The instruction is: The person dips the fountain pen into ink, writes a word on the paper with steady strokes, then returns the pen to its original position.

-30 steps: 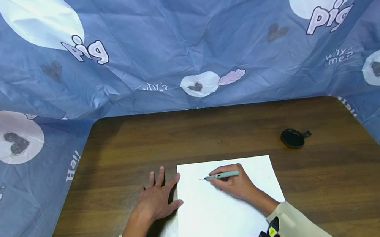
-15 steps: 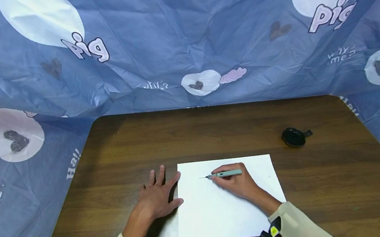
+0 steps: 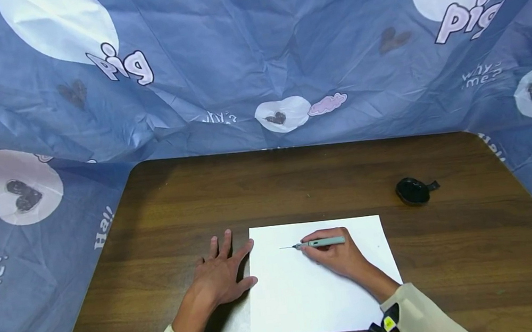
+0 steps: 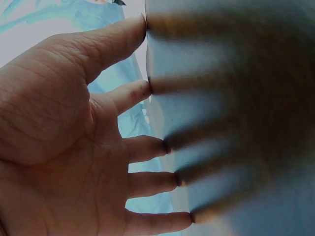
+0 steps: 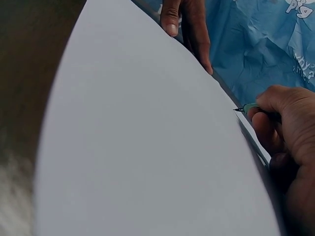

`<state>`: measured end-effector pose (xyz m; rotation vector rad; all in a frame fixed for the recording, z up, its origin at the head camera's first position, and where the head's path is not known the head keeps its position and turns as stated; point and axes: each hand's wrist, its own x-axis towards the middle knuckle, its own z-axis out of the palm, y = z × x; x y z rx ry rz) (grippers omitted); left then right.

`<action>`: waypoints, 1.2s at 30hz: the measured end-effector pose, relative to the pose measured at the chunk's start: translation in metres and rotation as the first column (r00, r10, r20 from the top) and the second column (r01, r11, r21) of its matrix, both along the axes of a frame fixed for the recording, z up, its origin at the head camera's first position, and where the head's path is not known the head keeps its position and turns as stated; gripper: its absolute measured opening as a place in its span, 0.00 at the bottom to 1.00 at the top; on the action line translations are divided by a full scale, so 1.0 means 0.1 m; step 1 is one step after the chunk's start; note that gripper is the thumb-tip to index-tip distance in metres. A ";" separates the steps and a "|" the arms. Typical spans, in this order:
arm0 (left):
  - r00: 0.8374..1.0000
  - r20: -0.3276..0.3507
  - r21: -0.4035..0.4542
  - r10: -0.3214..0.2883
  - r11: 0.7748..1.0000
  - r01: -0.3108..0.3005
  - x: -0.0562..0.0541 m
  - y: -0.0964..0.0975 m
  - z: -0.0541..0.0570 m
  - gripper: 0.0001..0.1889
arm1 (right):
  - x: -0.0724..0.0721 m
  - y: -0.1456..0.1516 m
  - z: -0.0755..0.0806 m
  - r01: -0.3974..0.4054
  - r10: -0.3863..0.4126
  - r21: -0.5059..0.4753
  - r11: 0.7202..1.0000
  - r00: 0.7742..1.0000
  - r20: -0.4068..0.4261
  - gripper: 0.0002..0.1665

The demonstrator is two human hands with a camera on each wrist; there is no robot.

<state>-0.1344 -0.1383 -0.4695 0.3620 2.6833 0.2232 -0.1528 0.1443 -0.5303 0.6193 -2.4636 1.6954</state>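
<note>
A white sheet of paper (image 3: 298, 296) lies on the brown wooden table. My right hand (image 3: 334, 253) pinches a pale green fountain pen (image 3: 327, 242), its dark nib touching the sheet's upper part. A short thin line (image 3: 285, 247) runs leftward from the nib. In the right wrist view, the nib (image 5: 238, 109) pokes out beyond the thumb and finger. My left hand (image 3: 219, 280) has its fingers spread, with the thumb and index fingertips at the sheet's left edge. The left wrist view shows the fingertips (image 4: 167, 146) of that hand pressing on the tabletop.
A small round black object with a short tab (image 3: 413, 191) sits on the table (image 3: 248, 183), beyond the sheet to the right. Blue printed cloth (image 3: 216, 48) hangs behind the table and along both sides. A black device with a yellow mark (image 3: 389, 324) is strapped at the right wrist.
My right hand has slid slightly to the right with the pen, and the thin line has grown longer. The left hand keeps its place at the sheet's edge.
</note>
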 end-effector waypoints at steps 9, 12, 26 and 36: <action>1.000 0.014 0.009 -0.001 1.000 0.001 0.01 0.00 0.02 0.41 | 0.07 -0.01 0.15 -0.003 0.002 0.016 1.000 1.000 0.018 0.08; 1.000 0.011 0.007 0.000 1.000 0.000 0.01 0.00 0.02 0.41 | 0.03 0.03 0.02 -0.009 0.009 0.000 1.000 1.000 0.013 0.08; 1.000 0.021 0.007 0.004 1.000 -0.004 0.02 -0.01 0.03 0.41 | 0.01 0.06 -0.05 -0.007 0.007 0.014 1.000 1.000 0.017 0.07; 1.000 0.003 0.021 0.001 1.000 -0.001 0.01 -0.01 0.03 0.41 | 0.01 0.10 -0.02 0.020 -0.021 0.005 1.000 0.999 0.045 0.08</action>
